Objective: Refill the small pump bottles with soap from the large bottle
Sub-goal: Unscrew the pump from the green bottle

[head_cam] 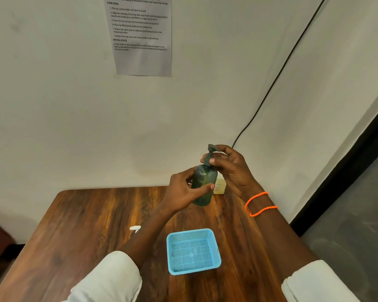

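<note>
Seen from the head camera: holding a green pump bottle (204,186) upright above the wooden surface (92,225), left hand (183,190) wrapped round its body to steady it. Right hand (229,166) pinching the pump collar, likely for twisting. Blue basket (216,243) waiting nearer, probably for finished bottles. Pale bottle (219,187) partly hidden behind.

A dark brown wooden table (79,216) with streaked grain stands pushed against the pale wall. A light blue rectangular plastic mesh basket (215,249) sits on it toward the near side. Left of the basket, well apart, lies a small white plastic piece (135,228) (partly hidden by a forearm). Beyond the basket, near the table's far edge, stands a small pale yellowish labelled bottle (220,186).
</note>
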